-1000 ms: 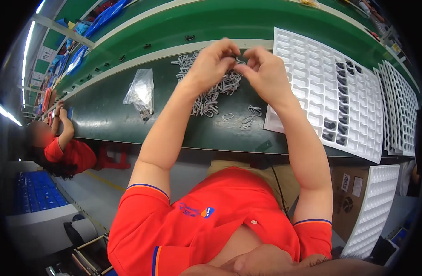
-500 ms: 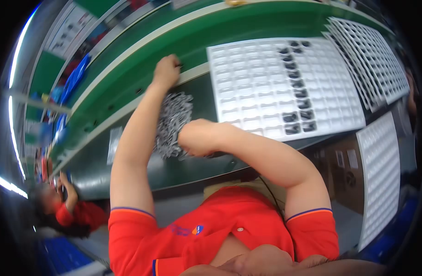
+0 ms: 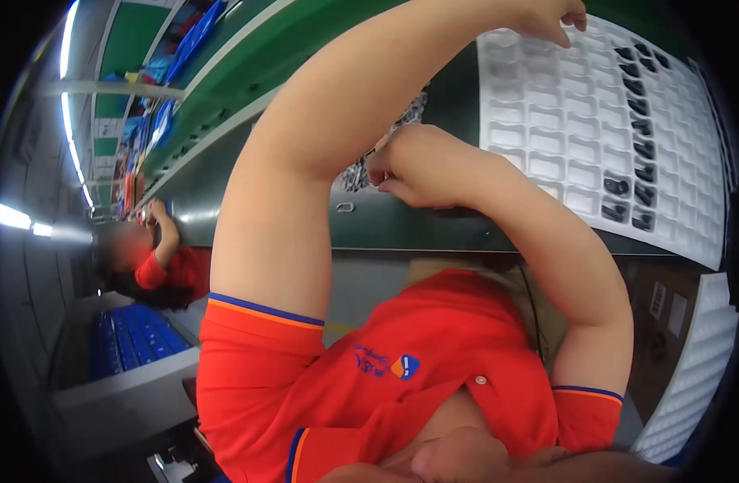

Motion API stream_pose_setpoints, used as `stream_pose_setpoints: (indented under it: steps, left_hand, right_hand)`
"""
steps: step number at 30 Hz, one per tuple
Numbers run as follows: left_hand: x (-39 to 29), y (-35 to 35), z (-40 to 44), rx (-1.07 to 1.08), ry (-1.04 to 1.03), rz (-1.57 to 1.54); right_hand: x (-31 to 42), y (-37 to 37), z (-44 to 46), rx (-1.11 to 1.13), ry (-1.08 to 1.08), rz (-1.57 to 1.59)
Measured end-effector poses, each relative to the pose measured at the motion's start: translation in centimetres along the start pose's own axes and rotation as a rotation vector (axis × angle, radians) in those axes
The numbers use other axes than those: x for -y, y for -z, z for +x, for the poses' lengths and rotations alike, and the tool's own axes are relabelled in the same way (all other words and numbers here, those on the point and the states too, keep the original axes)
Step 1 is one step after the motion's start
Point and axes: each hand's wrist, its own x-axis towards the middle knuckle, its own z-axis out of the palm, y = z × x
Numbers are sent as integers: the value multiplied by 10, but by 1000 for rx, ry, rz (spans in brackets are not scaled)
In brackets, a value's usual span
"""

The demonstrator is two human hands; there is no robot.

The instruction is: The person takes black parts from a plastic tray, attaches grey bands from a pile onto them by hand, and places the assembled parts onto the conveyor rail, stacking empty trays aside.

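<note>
A left hand (image 3: 546, 18) hovering over the white tray (image 3: 508, 113) at upper right, the right hand (image 3: 424, 167) curling beside grey metal clips (image 3: 355, 178) just above centre, fingers of both bending, I can't tell whether they're gripping anything, black pieces (image 3: 641, 126) sitting in the tray.

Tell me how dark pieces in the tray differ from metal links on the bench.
The dark pieces are black; the metal links are grey. The dark pieces sit in pockets of the white tray; the metal links lie heaped, one apart. The dark pieces show uncovered; the left arm partly hides the metal links. Both are small.
</note>
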Motion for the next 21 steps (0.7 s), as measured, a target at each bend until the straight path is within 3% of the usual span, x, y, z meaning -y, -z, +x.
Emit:
stream_pose_setpoints:
  steps: [6,9,11,15,17,18,20,21]
  left_hand:
    - [-11,12,-34,-105,65,57]
    - [-12,8,-39,-159,84,111]
    - [-10,4,-40,-206,-10,106]
    - [-34,-8,-7,-180,18,-19]
    - [-32,-29,19,-209,56,-72]
    - [-30,-40,33,-224,21,-66]
    - [-24,-61,63,-307,56,-25]
    - [-17,-67,74,-315,38,-22]
  right_hand:
    - [12,-38,4,-155,262,-125]
    - [12,-56,16,-128,422,-382]
    - [6,-78,24,-100,433,-543]
    - [-15,-120,47,-293,352,-582]
    - [-26,-137,62,-529,322,-222]
    - [-14,-120,50,-529,320,-260]
    - [35,-75,21,-581,221,121]
    - [39,-69,19,-584,285,265]
